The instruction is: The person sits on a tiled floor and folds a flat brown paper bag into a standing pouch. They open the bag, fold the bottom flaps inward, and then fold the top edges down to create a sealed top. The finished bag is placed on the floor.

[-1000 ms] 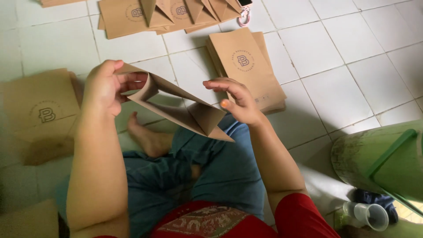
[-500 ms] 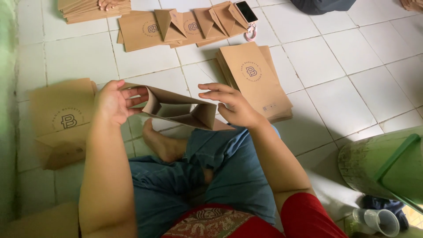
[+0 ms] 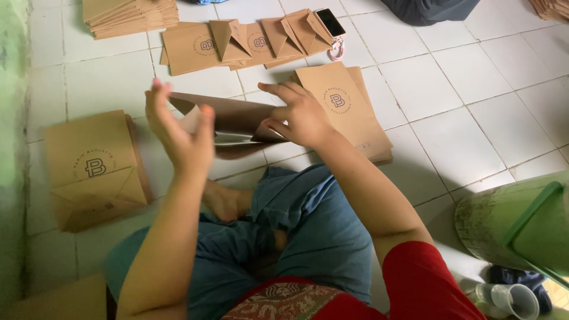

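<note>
I sit cross-legged on a white tiled floor with a brown paper bag (image 3: 237,115) held flat over my knees. My right hand (image 3: 299,115) pinches the bag's right end between thumb and fingers. At the bag's left end my left hand (image 3: 178,127) is raised and blurred, with its fingers spread. A pale fold of the bag shows between its thumb and fingers, but no grip shows there. Part of the bag's left end is hidden behind that hand.
A stack of flat brown bags (image 3: 355,112) lies just right of my hands, and another pile (image 3: 95,166) lies at left. Folded bags (image 3: 237,38) with a phone (image 3: 330,22) on them lie ahead. More bags (image 3: 130,15) are stacked far left. A green bin (image 3: 521,225) and a plastic cup (image 3: 510,299) stand at right.
The bag has gone from opened out to flatter and moved away from me. My left hand has let go of its left end and spread its fingers. The view has tilted further forward.
</note>
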